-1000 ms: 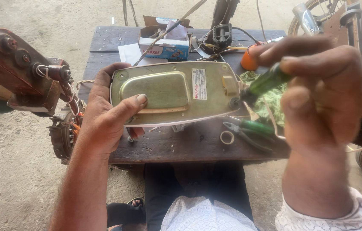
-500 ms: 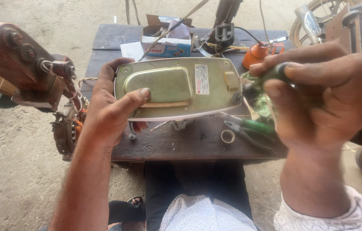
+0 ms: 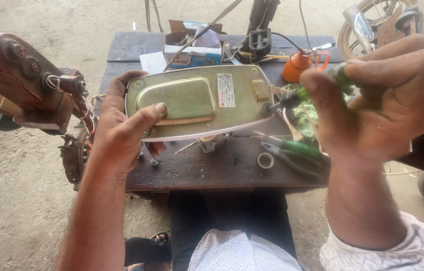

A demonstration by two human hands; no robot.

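Lap: white patterned cloth (image 3: 244,251) at the bottom of view, close under the dark wooden table (image 3: 207,173).
Left hand (image 3: 121,133): closed around the left end of the brass-coloured iron plate (image 3: 199,100), thumb (image 3: 146,114) pressed on its raised centre panel, other fingers hidden behind. Best kept firm and low so the plate cannot twist under turning force.
Iron plate: held up just above the table's near half, face tilted toward the camera, long axis running left to right, white label toward its right part.
Right hand (image 3: 382,108): curled tight on the green-handled screwdriver (image 3: 317,88), fingertips pinching the handle.
Screwdriver tip: meets the plate's right end by a small fitting; whether seated in a screw slot cannot be told at this size. Worth keeping the shaft in line with the screw and pressing inward while turning, to avoid slipping onto the left thumb.
Table, near part: green-handled pliers (image 3: 292,150) and a small ring (image 3: 265,160) just beside them, a loose metal part (image 3: 212,143) under the plate. Handy spot for removed screws, away from the edge.
Table, far part: orange oil can (image 3: 298,66), open cardboard box (image 3: 192,50), black wired part (image 3: 259,42).
Left side: rusty red machine (image 3: 16,80) with bare wires, near the left wrist; best kept clear of.
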